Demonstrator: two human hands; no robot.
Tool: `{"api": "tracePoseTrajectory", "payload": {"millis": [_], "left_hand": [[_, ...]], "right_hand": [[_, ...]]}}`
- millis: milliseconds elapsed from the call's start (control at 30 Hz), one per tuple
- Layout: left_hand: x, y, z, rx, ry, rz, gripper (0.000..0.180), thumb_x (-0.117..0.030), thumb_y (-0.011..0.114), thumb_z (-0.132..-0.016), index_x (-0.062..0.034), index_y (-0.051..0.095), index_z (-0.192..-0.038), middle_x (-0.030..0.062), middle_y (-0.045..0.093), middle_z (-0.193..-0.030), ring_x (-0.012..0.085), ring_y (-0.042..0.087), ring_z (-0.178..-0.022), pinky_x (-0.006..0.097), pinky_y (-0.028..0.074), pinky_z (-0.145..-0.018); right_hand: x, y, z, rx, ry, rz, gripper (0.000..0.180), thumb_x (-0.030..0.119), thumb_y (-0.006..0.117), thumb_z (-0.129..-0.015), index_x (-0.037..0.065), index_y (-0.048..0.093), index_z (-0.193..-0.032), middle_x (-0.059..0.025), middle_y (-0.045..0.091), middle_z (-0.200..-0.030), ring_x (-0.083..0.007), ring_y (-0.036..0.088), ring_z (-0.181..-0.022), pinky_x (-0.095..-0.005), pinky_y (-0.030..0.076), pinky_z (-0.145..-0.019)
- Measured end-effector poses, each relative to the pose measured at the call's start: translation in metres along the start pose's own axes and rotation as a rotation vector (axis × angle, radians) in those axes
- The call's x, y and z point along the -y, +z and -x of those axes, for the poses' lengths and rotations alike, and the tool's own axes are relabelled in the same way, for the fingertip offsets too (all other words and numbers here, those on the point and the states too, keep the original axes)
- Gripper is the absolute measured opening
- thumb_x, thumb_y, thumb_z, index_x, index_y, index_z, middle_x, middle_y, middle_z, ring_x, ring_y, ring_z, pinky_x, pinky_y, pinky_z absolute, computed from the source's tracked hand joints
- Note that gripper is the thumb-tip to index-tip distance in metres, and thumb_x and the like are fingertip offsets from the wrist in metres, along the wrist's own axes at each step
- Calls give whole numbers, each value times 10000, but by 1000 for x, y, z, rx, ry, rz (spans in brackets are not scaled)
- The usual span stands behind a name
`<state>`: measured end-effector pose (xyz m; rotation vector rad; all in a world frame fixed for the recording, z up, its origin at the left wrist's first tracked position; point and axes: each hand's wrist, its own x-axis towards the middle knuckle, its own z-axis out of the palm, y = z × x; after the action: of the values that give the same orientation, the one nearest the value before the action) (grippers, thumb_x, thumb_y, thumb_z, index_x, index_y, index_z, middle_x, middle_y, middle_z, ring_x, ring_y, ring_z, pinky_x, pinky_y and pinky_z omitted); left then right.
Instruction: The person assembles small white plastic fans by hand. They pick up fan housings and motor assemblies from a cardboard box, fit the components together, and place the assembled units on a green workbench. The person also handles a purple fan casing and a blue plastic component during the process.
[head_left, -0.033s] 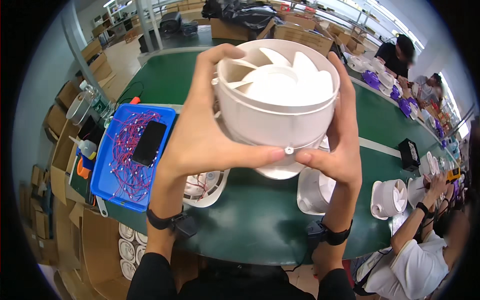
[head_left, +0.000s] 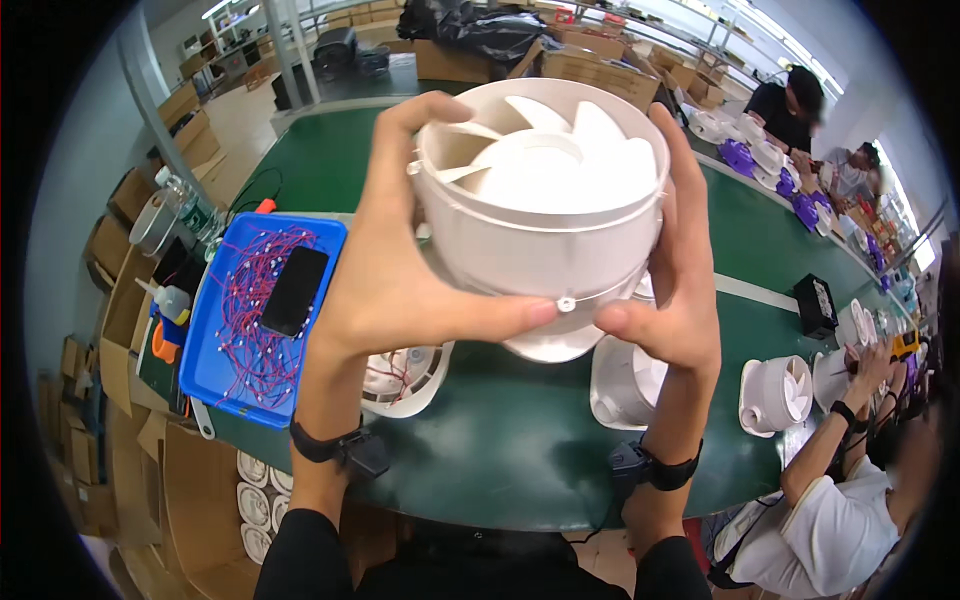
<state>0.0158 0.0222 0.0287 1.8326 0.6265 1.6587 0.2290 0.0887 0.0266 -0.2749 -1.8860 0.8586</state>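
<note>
A white round fan housing (head_left: 545,240) with curved blades inside is held up in front of me, its open side tilted upward. My left hand (head_left: 400,270) wraps round its left side, fingertips over the rim and thumb pressed along the lower front. Around the right side, my right hand (head_left: 675,270) grips it the same way. Both thumb tips sit by a small screw boss at the base. Beneath, on the green table, lie an opened fan part (head_left: 405,380) with red wires and another white fan housing (head_left: 625,385), partly hidden by my right forearm.
A blue tray (head_left: 240,405) at the left holds red-purple wires and a black phone (head_left: 296,290). To the right are another fan housing (head_left: 778,395) and a black box (head_left: 815,307). Co-workers sit along the right side. An open carton (head_left: 195,500) stands low at left.
The fan housing and both hands have shifted slightly to the left. My grip looks the same.
</note>
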Motion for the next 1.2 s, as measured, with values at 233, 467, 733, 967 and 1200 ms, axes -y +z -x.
{"api": "tracePoseTrajectory", "payload": {"millis": [233, 467, 733, 967, 1200], "left_hand": [[1, -18, 5, -279, -18, -125, 1214, -534, 910, -539, 11, 292, -1432, 186, 482, -1363, 285, 512, -1262, 399, 416, -1073], [2, -106, 44, -171, 98, 149, 942, -482, 749, -779, 16, 323, -1457, 150, 494, -1387, 278, 504, -1275, 420, 410, -1064], [10, -116, 42, -280, -40, 24, 764, -436, 729, -804, -18, 453, -1381, 156, 580, -1269, 275, 615, -1102, 403, 576, -823], [23, -91, 5, -162, 50, -30, 779, -386, 780, -754, -45, 461, -1378, 166, 563, -1269, 279, 597, -1102, 434, 578, -826], [16, -83, 4, -194, -2, -96, 814, -362, 800, -725, -41, 435, -1378, 167, 554, -1267, 278, 587, -1112, 426, 556, -855]], "right_hand": [[14, -16, 7, -183, -127, -414, 905, 653, 651, -799, 45, 311, -1376, -285, 434, -1360, -377, 506, -1205, -491, 413, -1030], [25, -24, 9, 248, -365, -671, 374, 423, 541, -921, 101, 592, -738, -102, 617, -784, -214, 560, -770, -467, 490, -881], [37, -1, 10, 387, -441, -655, 261, 287, 578, -929, 62, 583, -797, -106, 634, -773, -194, 565, -719, -385, 546, -719], [46, -2, 20, 355, -399, -547, 246, 290, 592, -912, 50, 567, -864, -123, 625, -831, -203, 564, -767, -384, 533, -742], [49, -3, 26, 334, -387, -531, 263, 293, 607, -894, 38, 551, -930, -140, 616, -890, -211, 564, -816, -382, 519, -765]]}}
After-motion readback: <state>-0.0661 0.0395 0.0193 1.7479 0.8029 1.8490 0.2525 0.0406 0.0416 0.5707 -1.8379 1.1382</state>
